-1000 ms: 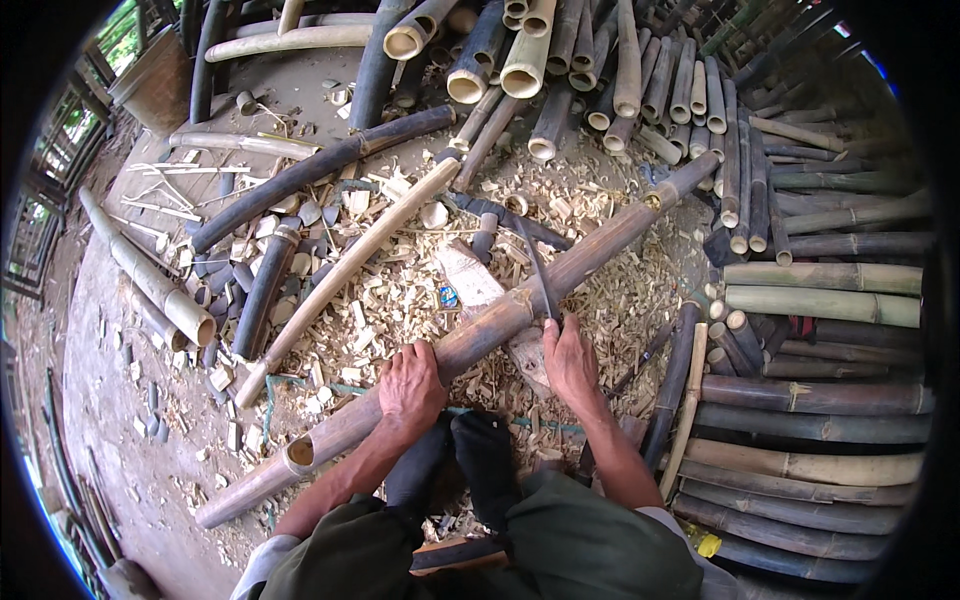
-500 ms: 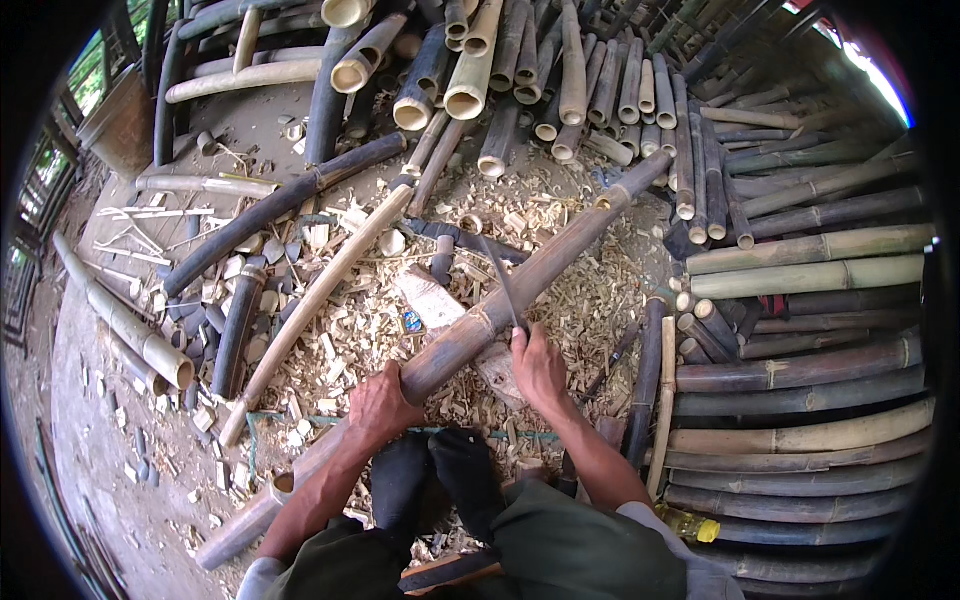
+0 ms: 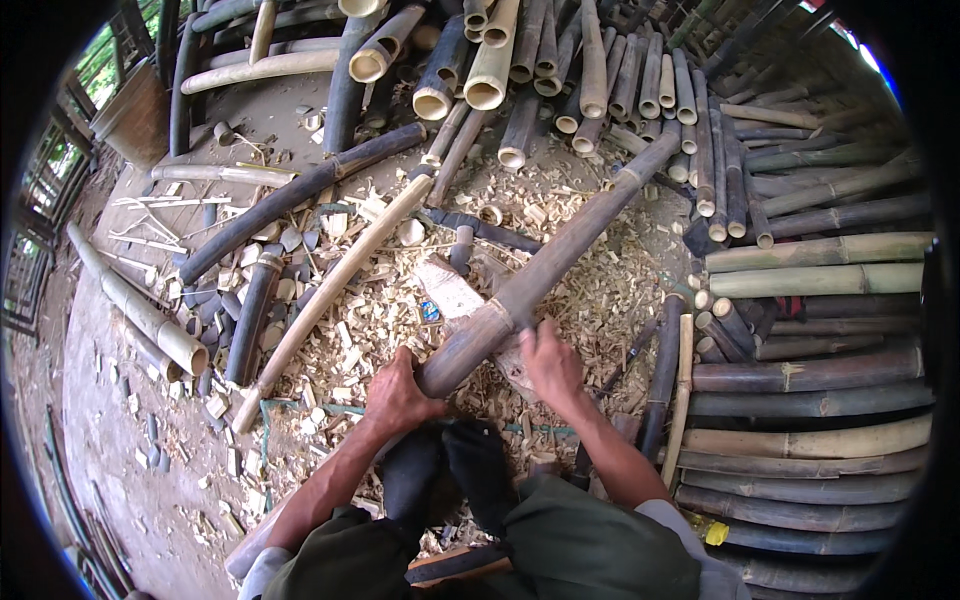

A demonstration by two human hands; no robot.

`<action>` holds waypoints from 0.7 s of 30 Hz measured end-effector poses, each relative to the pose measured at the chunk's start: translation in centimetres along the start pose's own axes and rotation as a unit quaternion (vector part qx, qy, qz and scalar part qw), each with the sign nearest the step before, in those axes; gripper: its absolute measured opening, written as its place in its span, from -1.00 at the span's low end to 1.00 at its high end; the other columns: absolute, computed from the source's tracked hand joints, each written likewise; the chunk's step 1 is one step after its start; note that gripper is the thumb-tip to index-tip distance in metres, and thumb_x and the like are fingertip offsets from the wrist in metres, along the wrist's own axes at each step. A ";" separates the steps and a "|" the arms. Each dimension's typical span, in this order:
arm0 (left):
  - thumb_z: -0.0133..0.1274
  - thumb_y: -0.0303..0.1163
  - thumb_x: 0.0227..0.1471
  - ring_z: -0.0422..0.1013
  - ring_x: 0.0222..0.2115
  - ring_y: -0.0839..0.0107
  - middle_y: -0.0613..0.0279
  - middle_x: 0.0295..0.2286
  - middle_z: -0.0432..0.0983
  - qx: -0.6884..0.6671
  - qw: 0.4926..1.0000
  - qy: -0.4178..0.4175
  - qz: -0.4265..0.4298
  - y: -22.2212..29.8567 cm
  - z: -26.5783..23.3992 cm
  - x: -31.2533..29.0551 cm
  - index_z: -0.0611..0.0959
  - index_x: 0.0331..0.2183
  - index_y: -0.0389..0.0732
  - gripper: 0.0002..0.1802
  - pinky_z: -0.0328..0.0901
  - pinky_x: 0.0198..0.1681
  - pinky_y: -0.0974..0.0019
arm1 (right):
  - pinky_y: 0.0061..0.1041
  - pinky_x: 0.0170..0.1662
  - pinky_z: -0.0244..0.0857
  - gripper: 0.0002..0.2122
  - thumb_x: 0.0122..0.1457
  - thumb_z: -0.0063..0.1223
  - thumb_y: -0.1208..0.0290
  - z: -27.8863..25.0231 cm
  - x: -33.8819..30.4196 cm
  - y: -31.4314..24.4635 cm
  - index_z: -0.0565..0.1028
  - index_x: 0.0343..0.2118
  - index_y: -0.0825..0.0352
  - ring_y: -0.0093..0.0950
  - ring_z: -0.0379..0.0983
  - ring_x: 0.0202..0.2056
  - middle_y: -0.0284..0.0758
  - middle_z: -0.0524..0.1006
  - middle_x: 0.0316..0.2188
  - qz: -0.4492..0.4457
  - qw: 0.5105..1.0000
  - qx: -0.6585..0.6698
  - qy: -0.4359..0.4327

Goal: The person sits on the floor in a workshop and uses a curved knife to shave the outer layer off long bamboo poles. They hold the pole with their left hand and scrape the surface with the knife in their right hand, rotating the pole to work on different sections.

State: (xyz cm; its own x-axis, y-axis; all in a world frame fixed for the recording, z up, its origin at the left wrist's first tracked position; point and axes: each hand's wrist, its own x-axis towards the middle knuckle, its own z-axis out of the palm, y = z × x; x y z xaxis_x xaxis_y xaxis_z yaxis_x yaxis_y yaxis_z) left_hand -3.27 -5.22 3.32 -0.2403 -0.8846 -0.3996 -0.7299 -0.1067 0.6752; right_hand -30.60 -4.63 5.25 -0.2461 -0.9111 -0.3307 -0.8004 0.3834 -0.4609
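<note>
A long dark bamboo pole (image 3: 570,245) slants across in front of me, from the lower left up to the far right. It rests on a pale wooden block (image 3: 452,292). My left hand (image 3: 402,396) is wrapped round the pole's near part, over my feet. Beside the pole's right side, close to a joint ring, my right hand (image 3: 550,365) is closed on the handle of a knife. Motion smears the blade (image 3: 522,312), which lies against or just over the pole; which of the two I cannot tell.
Wood chips (image 3: 610,300) cover the ground round the block. Cut bamboo tubes (image 3: 490,80) are piled at the back, and more poles (image 3: 800,375) lie stacked on the right. A peeled pale pole (image 3: 335,290) lies left of the block. A yellow-capped bottle (image 3: 712,530) sits near my right elbow.
The knife has shifted from pointing up along the pole to a blurred position near the joint ring. The pole looks rolled or shifted slightly, and the whole view has moved a little.
</note>
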 end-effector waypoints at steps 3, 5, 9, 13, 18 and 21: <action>0.50 -0.07 -0.44 0.60 -0.22 -0.08 -0.25 -0.28 0.63 -0.003 1.000 -0.027 0.009 -0.6 -0.5 0.4 0.56 -0.09 -0.44 -0.10 0.46 -0.07 -0.01 | -0.09 -0.51 0.50 -0.61 0.50 -0.19 0.05 0.8 -0.2 1.0 0.38 -0.15 0.38 -0.04 0.62 -0.53 0.02 0.62 -0.51 -0.117 0.992 -0.046 0.000; 0.50 -0.05 -0.41 0.61 -0.20 -0.05 -0.27 -0.25 0.64 -0.012 0.999 -0.037 0.024 -1.8 -0.9 0.5 0.56 -0.03 -0.45 -0.05 0.47 -0.07 0.02 | -0.07 -0.50 0.48 -0.60 0.50 -0.21 0.04 1.8 -1.9 0.8 0.38 -0.14 0.39 -0.04 0.63 -0.51 0.00 0.63 -0.50 -0.291 0.949 -0.119 -0.003; 0.46 -0.06 -0.29 0.55 -0.14 -0.10 -0.19 -0.22 0.61 0.028 0.998 -0.051 0.015 0.2 1.1 0.1 0.55 -0.05 -0.38 -0.17 0.43 0.02 0.00 | -0.11 -0.55 0.47 -0.64 0.49 -0.18 0.08 1.5 1.1 4.0 0.37 -0.17 0.36 -0.14 0.61 -0.56 -0.07 0.59 -0.57 -0.080 0.983 -0.081 0.147; 0.48 -0.08 -0.24 0.39 0.01 -0.10 -0.09 -0.09 0.43 0.168 0.975 0.134 0.055 -0.5 3.5 -2.7 0.46 0.01 -0.29 -0.15 0.33 0.13 -0.06 | -0.26 -0.59 0.45 -0.63 0.50 -0.20 0.08 2.3 -2.5 1.7 0.39 -0.18 0.38 -0.34 0.53 -0.64 -0.21 0.55 -0.62 -0.322 0.938 -0.130 -0.003; 0.48 -0.19 -0.29 0.46 -0.03 -0.08 -0.10 -0.14 0.50 0.088 0.992 0.062 0.057 -1.2 3.0 -1.1 0.49 -0.07 -0.29 -0.24 0.38 0.06 -0.05 | -0.29 -0.62 0.43 -0.61 0.49 -0.18 0.08 1.6 0.8 2.8 0.37 -0.17 0.42 -0.24 0.57 -0.61 -0.18 0.56 -0.60 -0.108 0.990 -0.067 0.060; 0.45 -0.21 -0.33 0.55 -0.14 -0.09 -0.08 -0.20 0.58 0.055 0.997 0.037 0.028 -1.0 1.1 -1.5 0.54 -0.12 -0.31 -0.29 0.45 -0.03 -0.04 | -0.27 -0.64 0.41 -0.60 0.51 -0.22 0.09 1.0 -1.2 1.1 0.38 -0.14 0.45 -0.22 0.57 -0.63 -0.21 0.55 -0.64 -0.306 0.941 -0.138 -0.043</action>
State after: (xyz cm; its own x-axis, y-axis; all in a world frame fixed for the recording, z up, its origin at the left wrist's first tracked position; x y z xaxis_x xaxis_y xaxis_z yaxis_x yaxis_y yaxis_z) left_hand -2.87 -3.31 2.57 -0.2379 -0.9191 -0.3141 -0.7834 -0.0096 0.6214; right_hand -30.66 -2.98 4.29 0.3419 -0.9287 -0.1436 -0.8925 -0.2730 -0.3591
